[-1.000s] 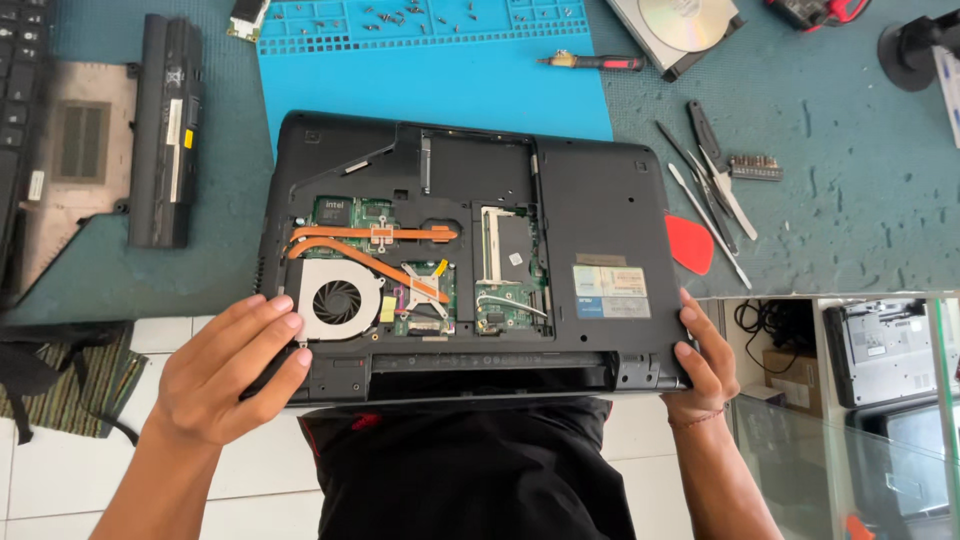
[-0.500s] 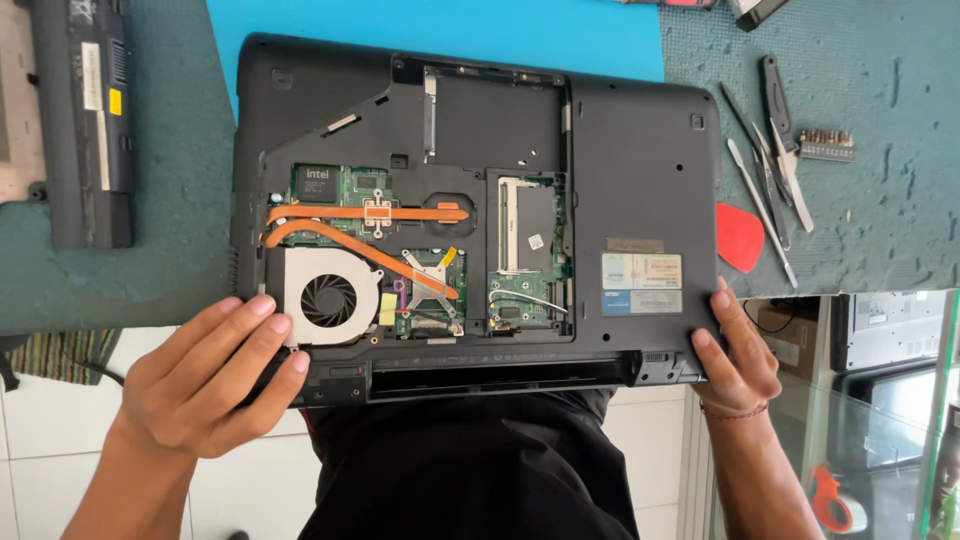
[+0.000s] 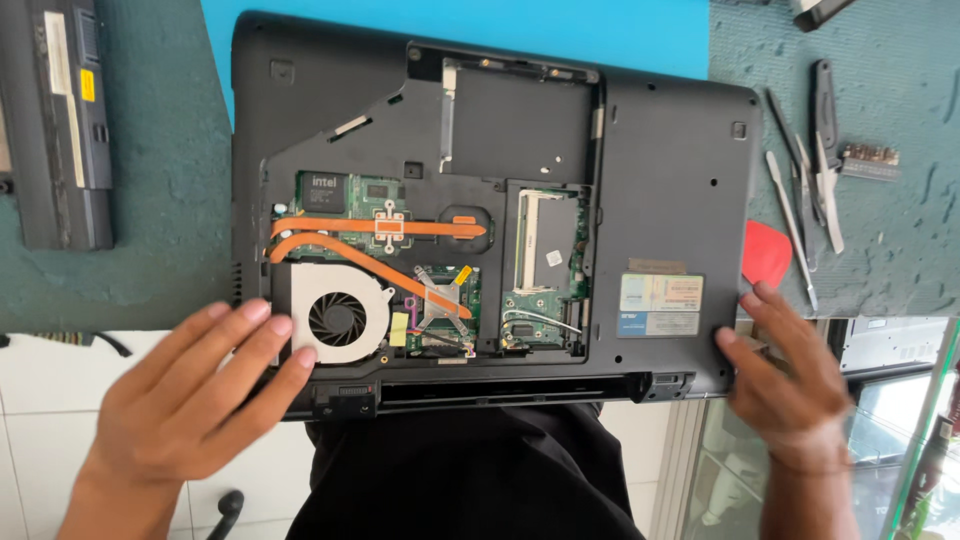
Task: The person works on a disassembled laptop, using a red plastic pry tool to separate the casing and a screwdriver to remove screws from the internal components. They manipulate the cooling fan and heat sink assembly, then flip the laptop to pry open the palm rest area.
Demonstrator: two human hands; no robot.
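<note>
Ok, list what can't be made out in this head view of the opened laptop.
- Laptop near left corner: hidden under the left hand.
- Near right corner: covered by the fingers of the right hand.
- Battery: cut off by the top and left edges.
- Red pick: its left part is behind the laptop's edge.
- Tools on the mat: too thin and overlapping to count.
- Screws in the laptop's base: too small to tell.

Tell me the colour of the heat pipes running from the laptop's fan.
Copper-orange: the two heat pipes curve from the fan across the green board, seen in the head view.
</note>
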